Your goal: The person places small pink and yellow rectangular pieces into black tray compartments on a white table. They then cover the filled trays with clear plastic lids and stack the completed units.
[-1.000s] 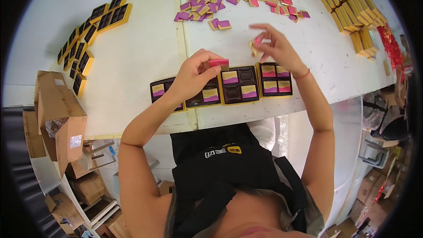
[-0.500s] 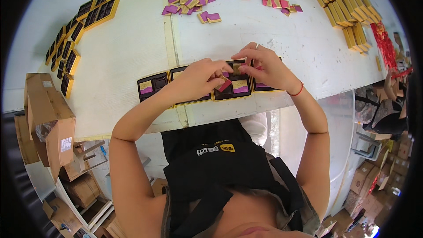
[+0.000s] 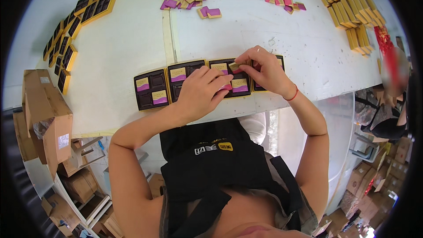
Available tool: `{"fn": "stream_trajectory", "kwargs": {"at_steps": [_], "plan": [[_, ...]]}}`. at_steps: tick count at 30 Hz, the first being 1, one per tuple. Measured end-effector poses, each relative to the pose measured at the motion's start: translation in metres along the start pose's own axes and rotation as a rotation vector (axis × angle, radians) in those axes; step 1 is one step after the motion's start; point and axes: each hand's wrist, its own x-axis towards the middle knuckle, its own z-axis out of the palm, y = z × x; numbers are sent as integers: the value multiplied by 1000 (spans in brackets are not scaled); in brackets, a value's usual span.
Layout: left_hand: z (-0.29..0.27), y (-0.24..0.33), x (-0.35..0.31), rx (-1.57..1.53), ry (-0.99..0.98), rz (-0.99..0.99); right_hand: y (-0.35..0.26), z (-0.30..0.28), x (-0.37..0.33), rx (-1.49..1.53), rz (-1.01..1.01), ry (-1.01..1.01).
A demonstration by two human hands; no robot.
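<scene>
on the worktable (image 3: 116,64), dark trays in gold boxes (image 3: 97,9) curve along the left edge. four trays line the near edge. the first tray (image 3: 143,97) holds purple-and-gold squares (image 3: 142,83) in its far-left and near-right cells; the second tray (image 3: 195,69) shows one far-left, its near side partly hidden; the third tray (image 3: 242,94) shows them far-left and near-right; the fourth tray (image 3: 280,57) is mostly covered. stacked gold boxes (image 3: 346,4) occupy the far-right corner. left hand (image 3: 202,90): fingers curled, tips gripping a pink-faced square (image 3: 226,87) at the third tray's near-left cell. right hand (image 3: 264,68): thumb and forefinger nearly closed, pinching a gold-and-pink square (image 3: 236,67), tilted, at the same tray's far-right cell; seating cannot be determined. versus the earlier frame, the left hand has shifted toward the near edge, exposing the first tray's near-right square and the third's far-left one.
</scene>
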Motion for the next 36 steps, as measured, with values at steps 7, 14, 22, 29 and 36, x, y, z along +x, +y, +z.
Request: {"fn": "stream_trajectory", "kwargs": {"at_steps": [7, 14, 22, 29, 36], "plan": [[1, 7, -19, 157, -90, 51, 10, 6, -3, -195, -197, 91], [3, 26, -31, 260, -235, -10, 15, 3, -5, -295, -374, 28], [-4, -41, 93, 89, 40, 75, 57, -50, 32, -307, -224, 316], [62, -141, 269, 245, 22, -73, 163, -92, 130, -354, 418, 750], [47, -134, 259, 327, -124, -145, 169, -97, 136, -269, 512, 526]]}}
